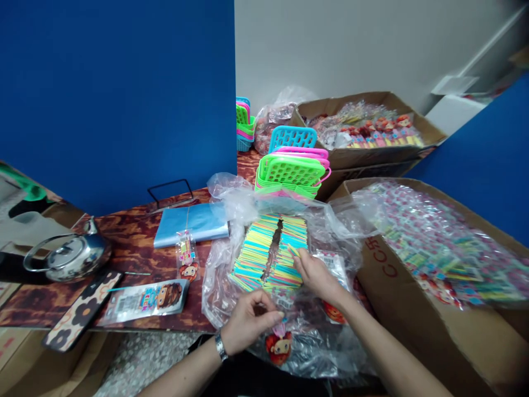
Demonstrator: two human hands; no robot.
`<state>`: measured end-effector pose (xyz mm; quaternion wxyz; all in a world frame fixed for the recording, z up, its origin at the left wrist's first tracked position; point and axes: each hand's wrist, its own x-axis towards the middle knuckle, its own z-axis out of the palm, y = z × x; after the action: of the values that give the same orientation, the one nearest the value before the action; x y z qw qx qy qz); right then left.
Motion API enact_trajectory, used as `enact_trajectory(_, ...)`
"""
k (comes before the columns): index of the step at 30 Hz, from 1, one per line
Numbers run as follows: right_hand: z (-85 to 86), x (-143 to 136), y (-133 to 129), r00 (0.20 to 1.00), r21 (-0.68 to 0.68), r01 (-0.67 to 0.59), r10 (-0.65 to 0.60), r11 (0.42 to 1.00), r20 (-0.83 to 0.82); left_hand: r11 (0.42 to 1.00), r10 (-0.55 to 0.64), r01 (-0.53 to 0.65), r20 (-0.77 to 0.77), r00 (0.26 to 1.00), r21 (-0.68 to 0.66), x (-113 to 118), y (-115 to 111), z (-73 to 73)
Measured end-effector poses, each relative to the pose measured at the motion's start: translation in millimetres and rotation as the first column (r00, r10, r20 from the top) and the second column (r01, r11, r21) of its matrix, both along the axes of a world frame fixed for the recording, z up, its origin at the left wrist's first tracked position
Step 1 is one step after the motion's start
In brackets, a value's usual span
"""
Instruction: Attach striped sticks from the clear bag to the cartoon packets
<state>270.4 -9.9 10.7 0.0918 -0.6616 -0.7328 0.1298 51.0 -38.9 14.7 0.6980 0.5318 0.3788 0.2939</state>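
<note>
My left hand [248, 322] pinches the top of a small cartoon-head charm [279, 344] with orange hair, low in front of me. My right hand [316, 274] reaches into an open clear plastic bag [225, 259] and pinches a thin piece at the edge of a stack of neon-coloured strips [268, 251] lying in it. A small barcoded clear packet [334, 264] lies just right of that hand. A metal watch band sits on my left wrist.
Stacked neon plastic baskets [289, 171] stand behind the bag. Cardboard boxes of packaged items sit at right [438, 248] and back right [363, 129]. On the wooden table lie blue sheets [192, 223], two finished packets [144, 300], a flowered strip [78, 317] and a steel kettle [70, 256].
</note>
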Motion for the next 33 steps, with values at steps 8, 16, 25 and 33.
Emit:
enact_trajectory(8, 14.8, -25, -32, 0.563, -0.473, -0.253, -0.269, 0.844, -0.782, 0.951, -0.173, 0.166, 0.006, 0.985, 0.262, 2, 35, 22.9)
enact_trajectory(16, 6.2, 1, -10, 0.983, -0.145, 0.105, -0.125, 0.984, -0.132, 0.996, 0.037, -0.042, 0.062, 0.997, 0.083, -13, 24, 9.3)
enact_trajectory(25, 1.5, -16, 7, 0.916, -0.299, -0.032, 0.148, 0.954, 0.374, 0.997, 0.076, -0.075, 0.087, 0.993, -0.016, -14, 16, -1.3)
enact_trajectory(33, 2.2, -9, 11, 0.908, -0.293, -0.051, 0.167, 0.955, 0.385, 0.998, 0.06, -0.058, 0.097, 0.993, -0.022, -9, 14, -5.3)
